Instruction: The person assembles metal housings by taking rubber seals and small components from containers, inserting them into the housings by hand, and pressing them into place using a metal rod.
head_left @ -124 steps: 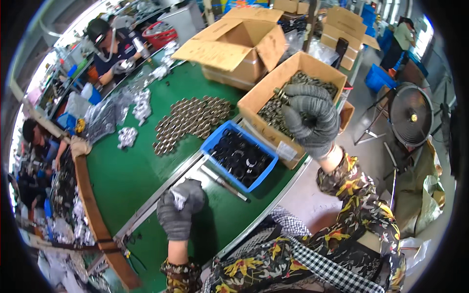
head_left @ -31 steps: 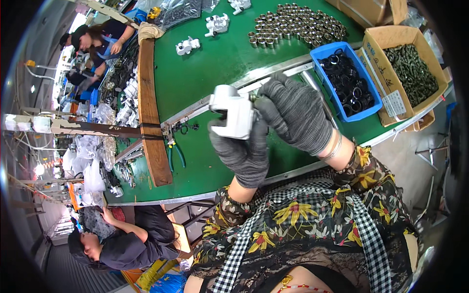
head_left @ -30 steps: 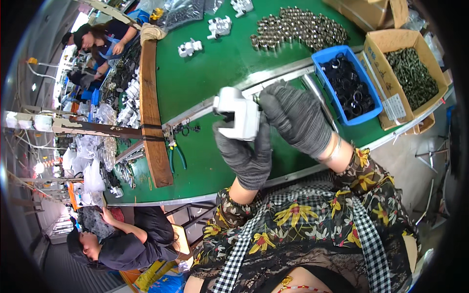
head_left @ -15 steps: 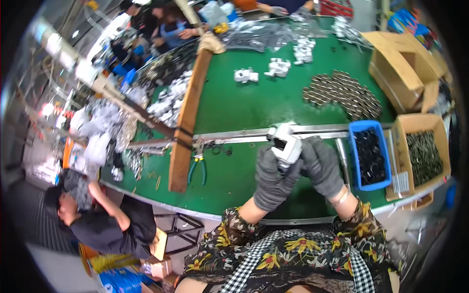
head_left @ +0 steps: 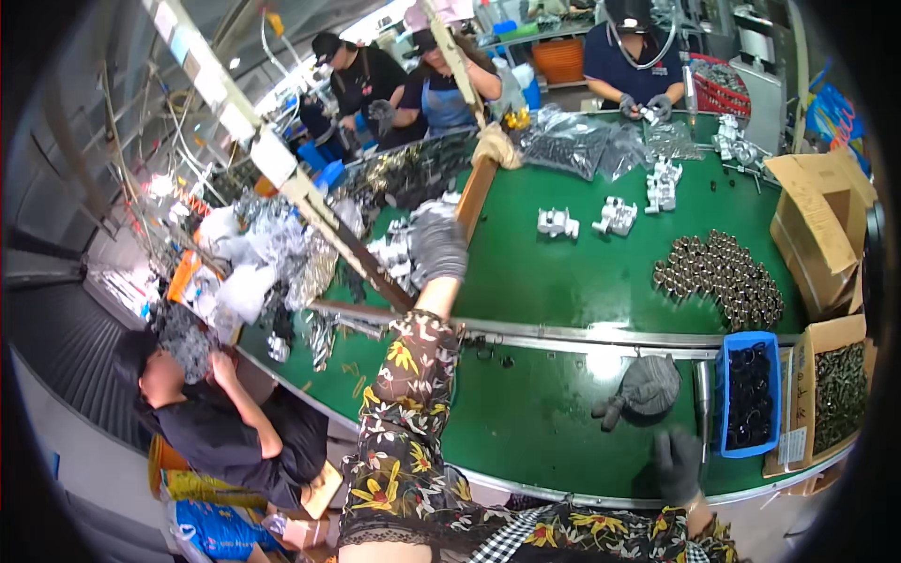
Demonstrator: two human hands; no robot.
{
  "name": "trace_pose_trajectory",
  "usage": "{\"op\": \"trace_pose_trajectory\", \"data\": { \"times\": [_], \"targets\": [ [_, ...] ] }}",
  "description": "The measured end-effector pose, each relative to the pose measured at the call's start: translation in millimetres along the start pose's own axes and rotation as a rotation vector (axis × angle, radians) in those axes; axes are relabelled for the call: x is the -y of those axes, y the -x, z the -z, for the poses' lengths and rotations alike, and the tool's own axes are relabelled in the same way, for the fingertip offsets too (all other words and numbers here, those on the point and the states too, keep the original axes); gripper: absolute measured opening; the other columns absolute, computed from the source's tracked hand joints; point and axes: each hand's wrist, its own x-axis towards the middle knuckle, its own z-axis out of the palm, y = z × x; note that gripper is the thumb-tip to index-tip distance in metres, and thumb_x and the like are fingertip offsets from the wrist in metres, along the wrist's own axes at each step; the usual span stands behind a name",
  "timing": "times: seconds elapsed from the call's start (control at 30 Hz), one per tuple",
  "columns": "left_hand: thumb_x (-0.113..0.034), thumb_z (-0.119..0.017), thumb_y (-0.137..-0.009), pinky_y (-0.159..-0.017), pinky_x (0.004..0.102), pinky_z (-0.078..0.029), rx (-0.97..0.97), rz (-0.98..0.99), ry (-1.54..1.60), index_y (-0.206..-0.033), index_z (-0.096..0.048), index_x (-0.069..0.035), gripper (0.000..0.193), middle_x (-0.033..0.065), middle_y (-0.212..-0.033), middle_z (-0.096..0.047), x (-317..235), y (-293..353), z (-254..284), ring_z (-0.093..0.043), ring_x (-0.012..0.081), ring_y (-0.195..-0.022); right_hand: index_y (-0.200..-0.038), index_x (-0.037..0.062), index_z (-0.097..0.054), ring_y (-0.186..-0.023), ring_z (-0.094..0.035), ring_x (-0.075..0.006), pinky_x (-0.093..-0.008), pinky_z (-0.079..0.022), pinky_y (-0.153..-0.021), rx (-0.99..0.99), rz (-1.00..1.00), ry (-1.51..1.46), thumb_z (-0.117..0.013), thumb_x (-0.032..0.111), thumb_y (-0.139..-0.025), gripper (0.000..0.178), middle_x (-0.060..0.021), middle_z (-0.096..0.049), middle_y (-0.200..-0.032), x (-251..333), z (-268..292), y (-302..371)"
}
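One hand, the left (head_left: pixel 437 246), is now at the white castings (head_left: pixel 392 253) beside the wooden bar (head_left: pixel 477 194), its fingers and any hold hidden, while the right hand (head_left: pixel 676 465), seemingly half-curled, contents unclear, is near the blue bin (head_left: pixel 750 450), so their joint handling of one casting has stopped.

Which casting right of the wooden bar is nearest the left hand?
The leftmost white casting, closest to the wooden bar; the other castings lie farther right.
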Motion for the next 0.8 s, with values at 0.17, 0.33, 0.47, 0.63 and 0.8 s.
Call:
{"op": "trace_pose_trajectory", "data": {
  "times": [0.17,0.33,0.47,0.63,0.8],
  "targets": [
    [-0.032,-0.069,-0.079,-0.098,0.0436,-0.044,0.231,-0.108,-0.661,-0.133,-0.049,-0.013,0.061,0.0186,-0.126,-0.058,235.1,-47.4,-92.7,-0.055,0.0384,-0.118,-0.08,0.005,-0.051,-0.065,-0.051,-0.0396,-0.0465,-0.037,-0.058,-0.202,0.076,0.035,-0.057,0.012,-0.086,0.011,-0.0161,-0.052,-0.071,-14.2,-12.6,34.5],
    [-0.04,-0.066,-0.08,-0.099,0.0436,-0.044,0.593,0.317,-0.794,-0.135,-0.048,-0.016,0.063,0.0164,-0.129,-0.057,140.4,-109.6,-140.7,-0.055,0.0371,-0.119,-0.072,0.0047,-0.05,-0.056,-0.049,-0.035,-0.0452,-0.036,-0.052,-0.11,-0.261,-0.075,-0.057,0.015,-0.089,0.021,-0.0144,-0.048,-0.062,-15.7,-18.1,24.8],
    [-0.049,-0.064,-0.079,-0.098,0.0438,-0.045,0.553,0.196,-0.784,-0.134,-0.051,-0.015,0.066,0.0153,-0.133,-0.055,30.8,-149.9,-151.3,-0.057,0.0355,-0.118,-0.068,0.0053,-0.05,-0.056,-0.052,-0.0343,-0.0428,-0.038,-0.052,-0.138,-0.372,-0.14,-0.058,0.019,-0.089,0.027,-0.014,-0.048,-0.06,-8.7,-13.3,15.8],
    [-0.06,-0.075,-0.07,-0.096,0.0386,-0.046,0.746,-0.109,0.123,-0.138,-0.039,0.0,0.098,0.0215,-0.13,-0.054,-94.5,-67.8,-161.6,-0.055,0.0297,-0.118,-0.069,0.0049,-0.051,-0.055,-0.052,-0.0357,-0.0435,-0.039,-0.051,-0.116,-0.323,-0.112,-0.06,0.02,-0.087,0.025,-0.0144,-0.048,-0.061,-8.0,-13.0,22.6],
    [-0.031,-0.084,-0.067,-0.071,0.0315,-0.054,0.622,0.187,0.534,-0.114,-0.057,-0.002,0.062,0.0126,-0.101,-0.068,-96.9,-1.4,-222.1,-0.066,0.0219,-0.082,-0.072,0.0055,-0.052,-0.056,-0.053,-0.0355,-0.0437,-0.04,-0.051,-0.103,-0.236,-0.096,-0.061,0.018,-0.085,0.02,-0.0147,-0.05,-0.064,0.2,-3.4,19.2]
  ]
}}
